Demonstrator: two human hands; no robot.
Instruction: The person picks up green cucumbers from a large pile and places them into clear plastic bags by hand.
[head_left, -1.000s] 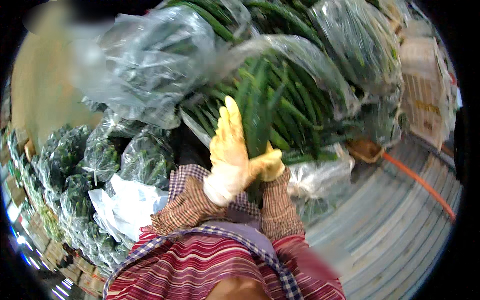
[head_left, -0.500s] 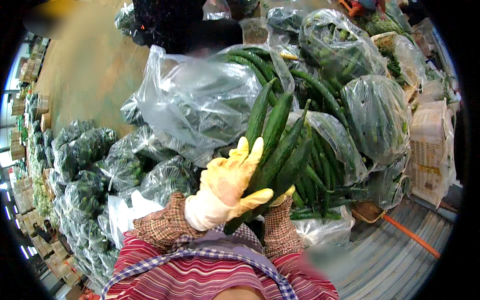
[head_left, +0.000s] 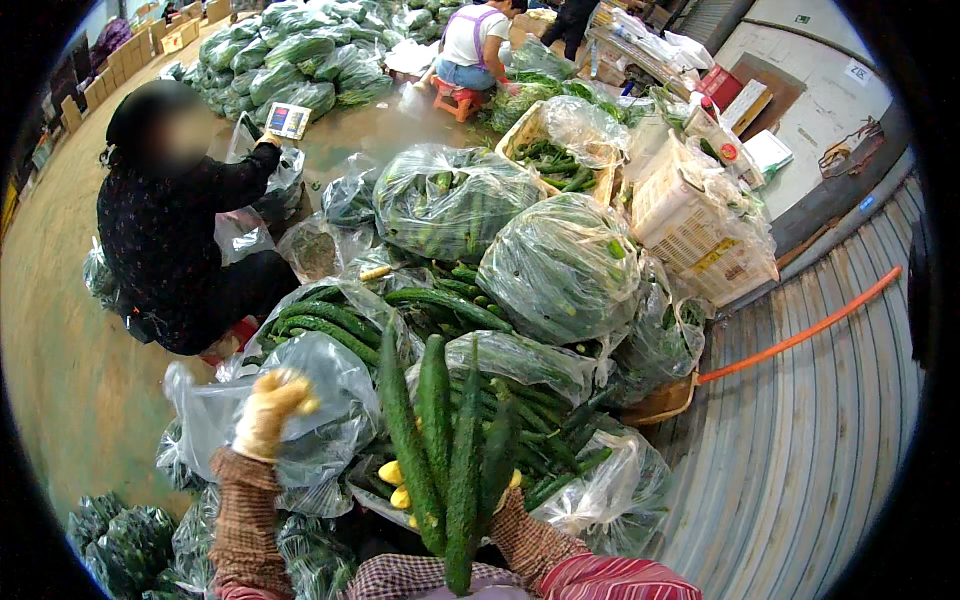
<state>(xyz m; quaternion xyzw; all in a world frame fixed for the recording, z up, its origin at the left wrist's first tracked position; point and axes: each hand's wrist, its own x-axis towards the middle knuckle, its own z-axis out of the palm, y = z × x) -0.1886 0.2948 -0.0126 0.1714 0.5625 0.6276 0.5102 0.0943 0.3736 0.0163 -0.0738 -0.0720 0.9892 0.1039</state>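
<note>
Several long, dark green, bumpy cucumbers (head_left: 464, 470) stand upright in a bunch in front of me. My right hand (head_left: 397, 482), in a yellow-tipped glove, is wrapped round them from behind; most of it is hidden, with fingertips showing at the bunch's left. At left, my gloved left hand (head_left: 270, 408) is raised with curled fingers, slightly blurred. Behind it lies a large clear plastic bag (head_left: 325, 385); whether the fingers pinch its film I cannot make out. More cucumbers (head_left: 535, 415) lie heaped in an opened bag to the right of the bunch.
Tied bags of cucumbers (head_left: 560, 265) rise behind the heap. A white plastic crate (head_left: 690, 225) stands at right, near an orange pole (head_left: 800, 345). A person in dark clothing (head_left: 175, 230) crouches at the left; another sits on a red stool (head_left: 457, 98) farther back.
My left hand has left the cucumber bunch and moved left to the clear bag. My right hand still holds the bunch, now more upright. The view has tilted up, showing more of the room.
</note>
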